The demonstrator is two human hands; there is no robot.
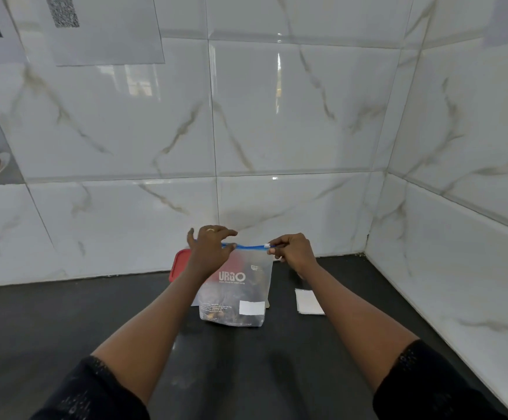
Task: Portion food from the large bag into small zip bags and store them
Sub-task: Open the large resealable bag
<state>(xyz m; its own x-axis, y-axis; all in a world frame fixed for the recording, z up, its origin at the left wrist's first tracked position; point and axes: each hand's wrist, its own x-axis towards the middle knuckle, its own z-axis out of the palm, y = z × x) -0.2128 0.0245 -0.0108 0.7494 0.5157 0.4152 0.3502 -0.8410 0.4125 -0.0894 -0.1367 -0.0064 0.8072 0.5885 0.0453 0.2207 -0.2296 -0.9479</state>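
**Both hands on the zip bag's blue seal**

A red lid (177,265) lies on the dark counter (64,322) behind the left hand (208,251), whose fingers pinch the left end of the blue zip strip (246,246). The frosted zip bag (236,294) stands upright at centre, dark food inside. The right hand (292,251) pinches the strip's right end beside the white slider (266,245). 1 small white packet (309,301) lies flat further right

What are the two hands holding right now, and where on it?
Both hold the zip bag by its blue zipper top: left hand at the left end, right hand at the slider end.
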